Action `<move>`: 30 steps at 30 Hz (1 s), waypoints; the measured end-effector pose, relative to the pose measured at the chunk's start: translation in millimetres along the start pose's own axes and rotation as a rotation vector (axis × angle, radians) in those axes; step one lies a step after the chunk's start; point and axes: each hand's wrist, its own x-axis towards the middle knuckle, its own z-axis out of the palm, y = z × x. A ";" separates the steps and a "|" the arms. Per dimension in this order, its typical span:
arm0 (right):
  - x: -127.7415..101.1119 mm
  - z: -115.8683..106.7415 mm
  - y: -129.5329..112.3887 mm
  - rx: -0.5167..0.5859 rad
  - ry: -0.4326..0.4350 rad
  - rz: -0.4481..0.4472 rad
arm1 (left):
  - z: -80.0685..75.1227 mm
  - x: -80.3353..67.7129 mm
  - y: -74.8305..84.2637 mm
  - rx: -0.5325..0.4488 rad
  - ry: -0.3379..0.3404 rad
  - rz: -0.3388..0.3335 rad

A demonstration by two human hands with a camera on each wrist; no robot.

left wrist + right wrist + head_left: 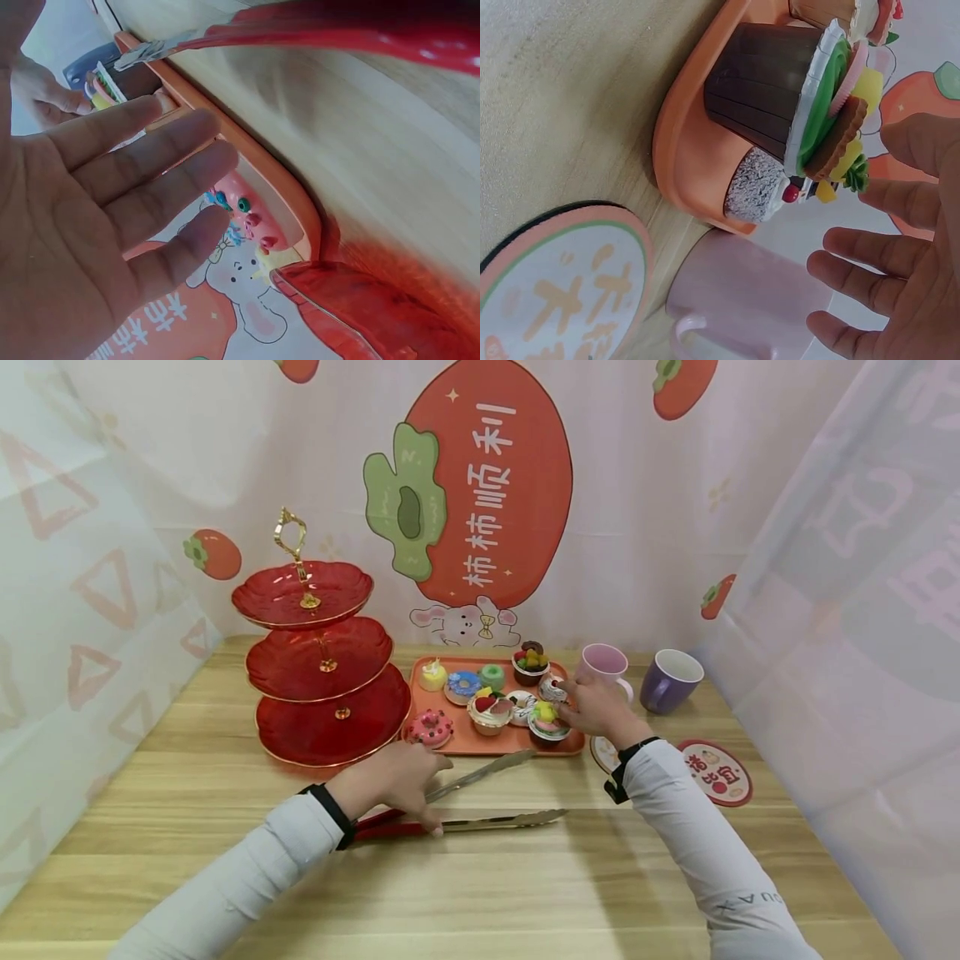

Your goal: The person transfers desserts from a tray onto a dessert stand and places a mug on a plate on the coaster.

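My left hand point(397, 781) hovers over the red-handled metal tongs point(498, 821), which lie spread on the table. In the left wrist view its fingers are extended, with the red tong handle point(352, 34) apart from them. My right hand point(603, 706) is at the right end of an orange tray point(457, 745), fingers loosely spread beside a cupcake point(769, 90) with green cream and yellow pieces. Just behind that cupcake is a small speckled cake point(754, 184) with a red berry. A pink donut point(431, 727) sits at the tray's left end.
A three-tier red stand point(330, 727) with a gold handle rises at the left. Beyond the tray's right end are a pink mug point(602, 662) and a purple mug point(671, 681). Round coasters point(716, 772) lie near my right forearm. Several other toy cakes fill the tray.
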 end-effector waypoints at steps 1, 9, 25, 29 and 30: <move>0.2 0.8 0.0 -0.003 -0.003 0.001 | 0.7 -1.6 -0.6 0.002 -0.003 -0.013; -0.8 5.1 3.0 -0.003 -0.004 -0.015 | 8.5 -11.3 -4.4 -0.037 -0.029 -0.038; -33.1 13.5 6.0 0.061 0.065 -0.065 | 19.9 -32.6 -8.8 -0.073 -0.033 -0.105; -43.1 13.2 6.8 0.076 0.069 -0.065 | 21.6 -42.0 -11.0 -0.096 -0.032 -0.137; -44.7 14.1 8.2 0.077 0.072 -0.067 | 22.2 -43.9 -11.6 -0.102 -0.030 -0.142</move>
